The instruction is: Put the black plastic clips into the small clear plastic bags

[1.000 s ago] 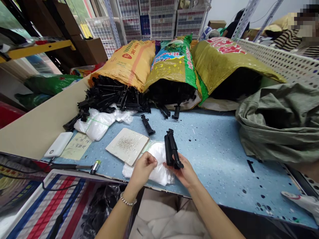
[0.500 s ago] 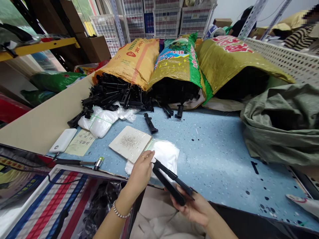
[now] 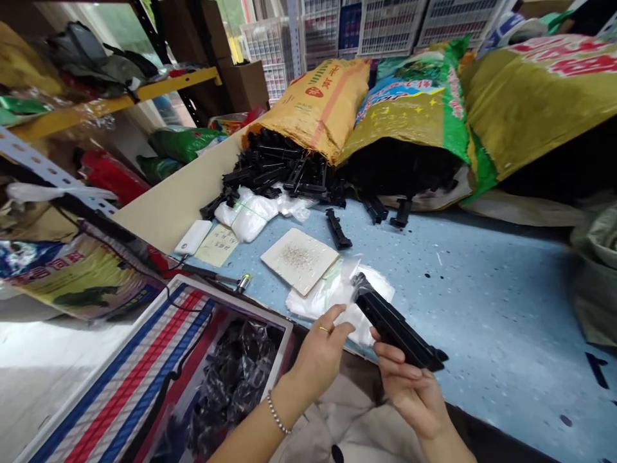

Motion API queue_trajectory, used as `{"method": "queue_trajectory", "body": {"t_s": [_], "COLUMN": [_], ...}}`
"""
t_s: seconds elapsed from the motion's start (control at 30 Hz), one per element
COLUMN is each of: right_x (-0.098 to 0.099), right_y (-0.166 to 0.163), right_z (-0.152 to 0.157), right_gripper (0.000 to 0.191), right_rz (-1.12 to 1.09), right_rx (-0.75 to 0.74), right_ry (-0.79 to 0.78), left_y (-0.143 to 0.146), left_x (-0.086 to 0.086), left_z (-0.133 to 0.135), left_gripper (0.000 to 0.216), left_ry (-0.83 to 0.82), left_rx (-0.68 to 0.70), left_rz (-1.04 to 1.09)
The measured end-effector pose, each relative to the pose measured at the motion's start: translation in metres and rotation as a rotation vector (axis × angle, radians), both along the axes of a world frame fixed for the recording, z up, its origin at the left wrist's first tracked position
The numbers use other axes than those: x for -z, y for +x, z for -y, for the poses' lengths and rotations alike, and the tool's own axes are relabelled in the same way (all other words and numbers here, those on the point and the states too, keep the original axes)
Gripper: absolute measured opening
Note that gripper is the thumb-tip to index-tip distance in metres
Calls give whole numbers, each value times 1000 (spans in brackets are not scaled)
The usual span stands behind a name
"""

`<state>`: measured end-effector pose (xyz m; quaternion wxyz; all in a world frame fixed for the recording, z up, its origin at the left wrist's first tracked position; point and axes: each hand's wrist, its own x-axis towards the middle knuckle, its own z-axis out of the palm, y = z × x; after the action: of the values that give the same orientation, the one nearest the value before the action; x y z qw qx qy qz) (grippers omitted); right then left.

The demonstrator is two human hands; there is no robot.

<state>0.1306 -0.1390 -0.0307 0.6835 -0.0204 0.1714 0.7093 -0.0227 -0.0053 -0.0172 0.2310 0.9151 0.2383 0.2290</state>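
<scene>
My right hand (image 3: pixel 409 389) grips a long black plastic part (image 3: pixel 398 325), tilted with its far end up and to the left. A clear plastic bag (image 3: pixel 357 283) covers that far end. My left hand (image 3: pixel 324 350), with a ring and a bead bracelet, has its thumb and finger closed in a pinch beside the part, on thin clear plastic that seems to belong to the bag. Beneath lies a stack of clear bags (image 3: pixel 308 303), partly under a pale square tile (image 3: pixel 299 259) with grit on it.
Loose black parts (image 3: pixel 339 229) lie on the blue table (image 3: pixel 491 289). Behind, an orange sack (image 3: pixel 322 96) and a green-gold sack (image 3: pixel 409 122) spill more. At lower left a striped bin (image 3: pixel 130 386) holds bagged black pieces (image 3: pixel 236 366). A hammer (image 3: pixel 243 283) rests near the table edge.
The view has swung left. The black part was uncovered between my hands; now its far end is inside the clear bag, and my left hand has drawn back toward me.
</scene>
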Motion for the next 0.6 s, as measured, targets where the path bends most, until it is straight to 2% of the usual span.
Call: {"method": "queue_trajectory", "body": {"t_s": [0.1,0.17,0.27,0.33,0.43,0.5,0.6], "right_x": [5,8,9,7,-1,-6,-10], "right_y": [-4,-6,-5,-2,2,1,-4], "right_z": [0,1,1,1,1,2,4], "right_gripper": [52,51,34,22,25,31,30], "right_rz": [-21,11,168,393,724,816,732], "right_rx": [15,-9,-102,-140,-132,-130,-193], "right_ry": [11,-11,-85,-170,-287,-325,-275], "left_y": [3,8,15,16,12,5,-3], "left_x": [7,6,-4,-13,-27,-30,-27], "left_z": [3,6,18,26,28,19,0], "left_gripper": [52,62,69,70,72,75,79], "left_ry": [86,106,84,13,-120,-151,-124], "left_rx": [-121,-131,6,135,262,254,138], "left_rz": [-82,-85,-16,24,84,133,163]}}
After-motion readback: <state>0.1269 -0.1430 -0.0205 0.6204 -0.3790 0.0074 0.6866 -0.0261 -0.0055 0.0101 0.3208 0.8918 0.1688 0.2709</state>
